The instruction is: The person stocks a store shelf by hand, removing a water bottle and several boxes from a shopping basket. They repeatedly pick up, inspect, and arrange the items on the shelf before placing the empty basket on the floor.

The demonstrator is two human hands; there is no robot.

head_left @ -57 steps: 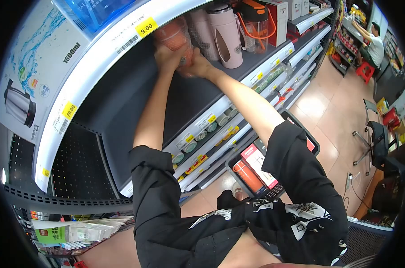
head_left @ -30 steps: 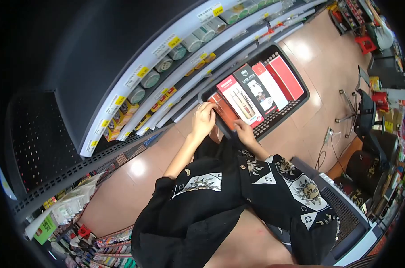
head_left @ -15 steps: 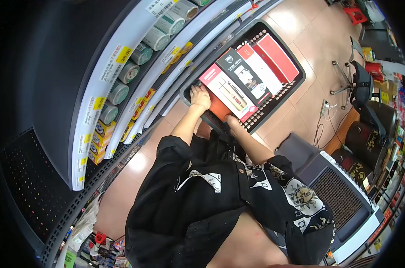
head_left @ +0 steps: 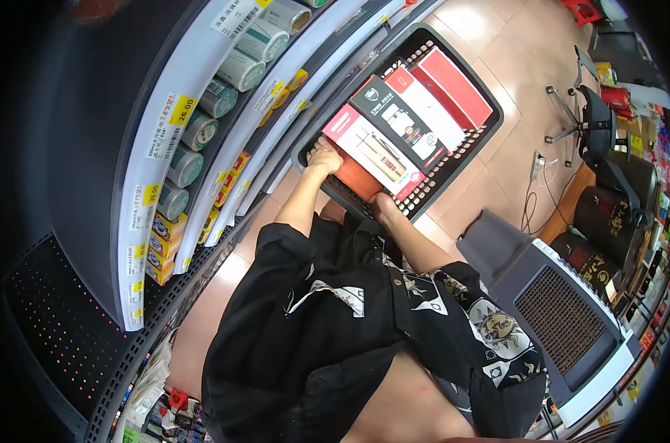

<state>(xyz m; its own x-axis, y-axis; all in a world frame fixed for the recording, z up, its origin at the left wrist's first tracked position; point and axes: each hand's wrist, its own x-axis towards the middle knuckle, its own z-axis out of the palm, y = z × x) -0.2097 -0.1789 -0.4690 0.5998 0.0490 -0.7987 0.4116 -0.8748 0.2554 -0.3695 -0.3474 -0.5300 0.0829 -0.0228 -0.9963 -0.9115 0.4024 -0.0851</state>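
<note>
A black plastic basket (head_left: 493, 136) holds a row of boxes. At its near end lies an orange-brown box (head_left: 356, 179), gripped between my two hands. My left hand (head_left: 324, 157) closes over its left end, fingers partly hidden at the basket wall. My right hand (head_left: 384, 207) presses at its right end, with its fingertips out of sight. Just beyond it is a white and pink box (head_left: 374, 152) picturing a gold flask and a pen. Then come a black box (head_left: 400, 122) with product pictures, a white and red box (head_left: 428, 109) and a red box (head_left: 453, 92).
Curved shelves with price labels (head_left: 182, 111) rise close on the left, carrying green-lidded cans (head_left: 202, 131) and yellow boxes (head_left: 160, 249). A grey, mesh-fronted appliance (head_left: 560, 314) stands at right. Behind it are an office chair (head_left: 597, 129) and a power strip with cables (head_left: 536, 166) on the tiled floor.
The view has shifted slightly, so the near shelf cans appear lower and the basket a little farther left. Both hands stay at the ends of the orange-brown box.
</note>
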